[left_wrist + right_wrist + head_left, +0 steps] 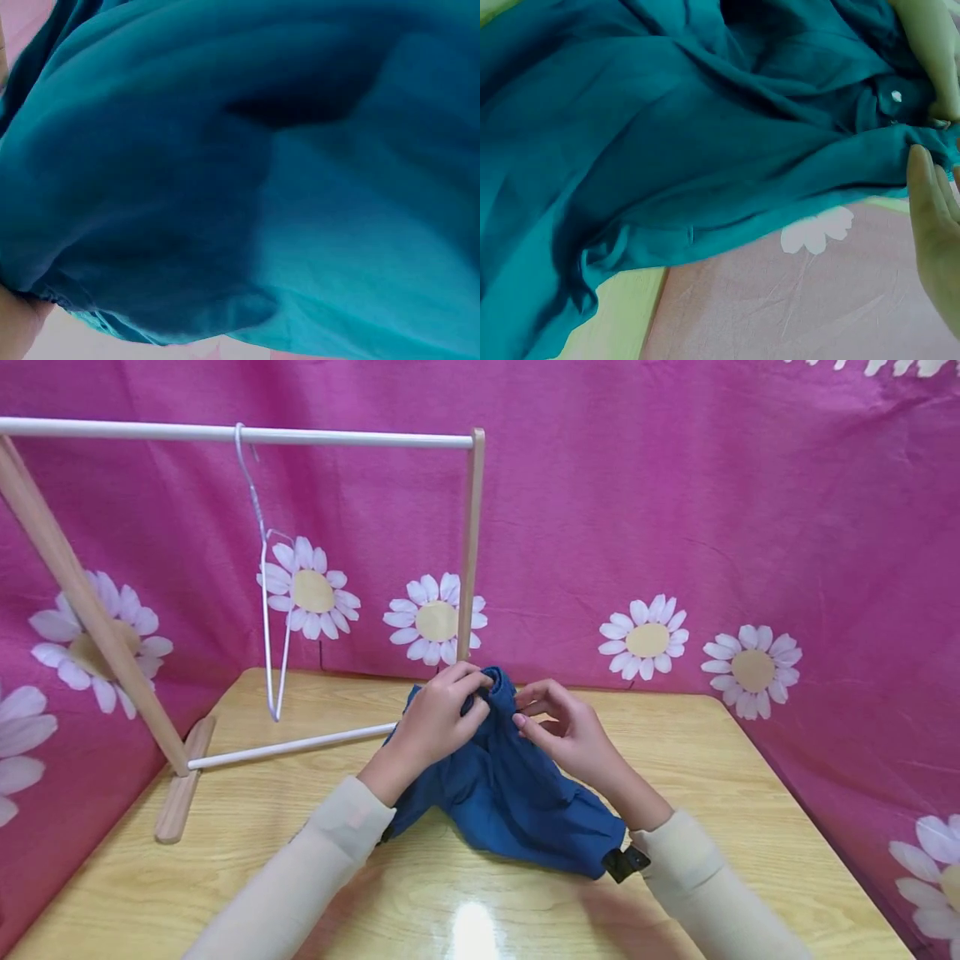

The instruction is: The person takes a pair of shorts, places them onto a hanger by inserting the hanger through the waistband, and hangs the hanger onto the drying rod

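A crumpled blue garment (pixel 510 810) is bunched up on the table in front of me; folds hide what kind it is. My left hand (pixel 442 710) grips its raised, gathered top edge. Just right of that edge, my right hand (pixel 562 727) has bent fingers, with a gap between thumb and index tips. In the right wrist view, the right hand's fingers (pixel 924 180) lie against the cloth's edge, near a tab with a pale button (pixel 896 96). Close cloth (pixel 360 225) fills most of the left wrist view and hides the left fingers.
A rack with a white top rail (pixel 360 437) and wooden posts stands at the left. On the rail hangs a white wire hanger (pixel 266 585). The light wooden table (pixel 247 860) is bordered by a pink cloth backdrop (pixel 600 485) with daisies.
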Available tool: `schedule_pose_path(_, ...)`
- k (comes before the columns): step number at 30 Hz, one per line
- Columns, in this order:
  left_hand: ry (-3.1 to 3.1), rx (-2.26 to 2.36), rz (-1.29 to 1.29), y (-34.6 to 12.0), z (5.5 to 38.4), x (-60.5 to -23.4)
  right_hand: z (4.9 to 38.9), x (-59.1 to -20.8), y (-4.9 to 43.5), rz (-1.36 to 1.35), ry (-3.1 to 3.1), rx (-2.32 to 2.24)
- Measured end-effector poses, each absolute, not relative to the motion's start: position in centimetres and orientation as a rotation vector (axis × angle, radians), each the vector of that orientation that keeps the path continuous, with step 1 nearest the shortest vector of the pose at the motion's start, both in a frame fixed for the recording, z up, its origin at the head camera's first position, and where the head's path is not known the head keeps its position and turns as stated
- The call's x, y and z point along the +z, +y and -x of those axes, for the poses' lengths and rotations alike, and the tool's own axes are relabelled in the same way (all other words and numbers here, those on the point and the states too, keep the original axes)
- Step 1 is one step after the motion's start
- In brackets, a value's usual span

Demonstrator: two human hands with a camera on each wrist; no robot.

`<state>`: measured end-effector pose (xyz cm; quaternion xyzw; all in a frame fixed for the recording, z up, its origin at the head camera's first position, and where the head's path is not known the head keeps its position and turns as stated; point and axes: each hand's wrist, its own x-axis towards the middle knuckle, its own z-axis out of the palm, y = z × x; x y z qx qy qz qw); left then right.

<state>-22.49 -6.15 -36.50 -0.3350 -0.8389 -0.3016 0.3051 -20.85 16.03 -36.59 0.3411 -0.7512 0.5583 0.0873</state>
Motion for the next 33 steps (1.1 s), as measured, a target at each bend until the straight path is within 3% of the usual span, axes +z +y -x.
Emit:
schedule_pose_path(19, -2.163, -0.809, 0.965, -5.9, 22.3, -36.5, 21.8, -37.3, 15.6, -0.997, -2.257, 1.503)
schedule_pose_path(25, -2.084, -0.709, 1.205, -5.8, 22.4, -36.1, 22.6, -36.5, 15.6, -0.95, -2.361, 1.597)
schedule_pose_path(33, -1.944, -0.497, 1.5, -3.9, 21.7, -35.9, 23.5, -35.5, 14.4, -1.145, -2.609, 1.928)
